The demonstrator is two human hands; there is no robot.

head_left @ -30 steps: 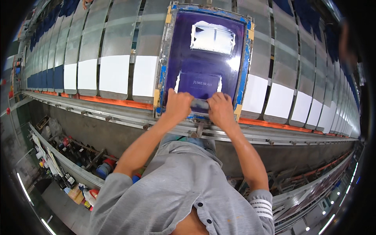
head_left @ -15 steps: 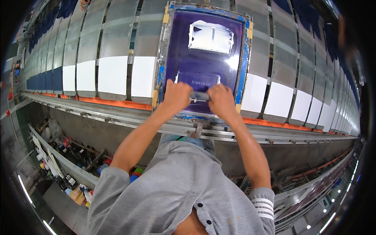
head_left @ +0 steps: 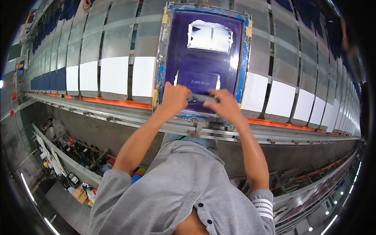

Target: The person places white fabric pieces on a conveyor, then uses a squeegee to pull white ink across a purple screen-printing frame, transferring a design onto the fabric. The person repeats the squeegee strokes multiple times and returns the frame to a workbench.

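A screen printing frame [head_left: 239, 84] with blue-taped edges and purple mesh lies before me. White ink [head_left: 210, 37] sits in a patch on its far half. Over the near end of the mesh is a grey squeegee [head_left: 199, 98]. My left hand [head_left: 175, 98] is closed round the squeegee's left end. At its right end, my right hand [head_left: 225, 105] has curled fingers and thumb on it, slightly blurred and looser than the left. White ink streaks flank a small pale lettered design [head_left: 200, 82] just beyond the squeegee. The blade's lower edge is hidden.
Long pallets with white near ends [head_left: 114, 76] run along both sides of the frame. Dark blue cloth [head_left: 309, 13] lies on far ends. A metal rail [head_left: 129, 120] crosses in front of me. Bottles and containers [head_left: 84, 150] stand low at left. Another person's hand [head_left: 85, 4] shows far left.
The right hand has shifted slightly right and its grip looks looser. The squeegee now sits a little tilted. My left hand has moved slightly left, still holding it.
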